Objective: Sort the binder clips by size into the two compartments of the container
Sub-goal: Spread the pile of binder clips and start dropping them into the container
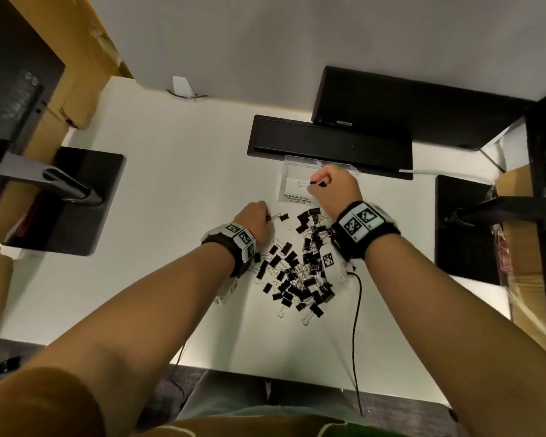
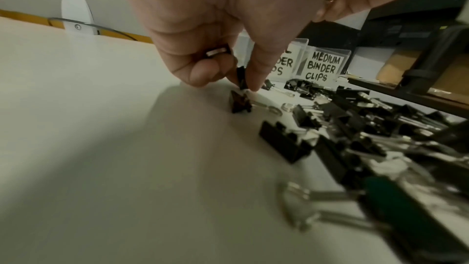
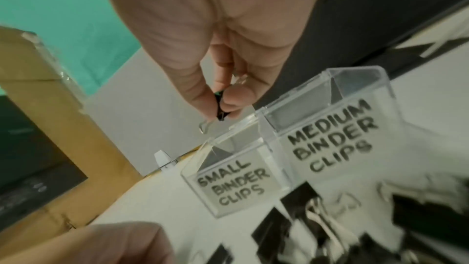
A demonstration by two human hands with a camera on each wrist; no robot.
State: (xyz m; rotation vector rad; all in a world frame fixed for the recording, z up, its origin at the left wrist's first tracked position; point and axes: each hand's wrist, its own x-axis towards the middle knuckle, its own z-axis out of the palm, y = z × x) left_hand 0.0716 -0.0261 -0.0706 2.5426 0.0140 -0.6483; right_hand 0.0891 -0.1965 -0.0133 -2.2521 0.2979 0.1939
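- While the right hand (image 1: 334, 184) hovers over the compartment labelled small (image 3: 229, 184) of the clear container (image 1: 289, 171), its thumb and fingers are pinched on a small binder clip (image 3: 220, 105), one wire handle sticking out below the fingertips.
- Both compartments look empty from the right wrist view; the compartment labelled medium (image 3: 332, 144) sits directly beside the small one, divided by a thin clear wall.
- At the pile's far-left edge, the left hand (image 1: 254, 217) is clamped on another clip (image 2: 241, 77), thumb and forefinger nipping its black body just above the table (image 1: 171, 184); a glint of metal deeper in the curled fingers may be a further clip, though I cannot tell.
- Most of the pile of binder clips (image 1: 297, 272) lies unsorted on the table between the wrists, handles tangled together.
- Risks, as I judge them: letting go too near the divider could send the clip into the wrong compartment or bounce it off the rim; the left hand's lift may drag along the neighbouring clip (image 2: 240, 103) that lies touching, or nearly touching, the one held; a wrist cable (image 1: 356, 310) sweeping the pile could scatter it.
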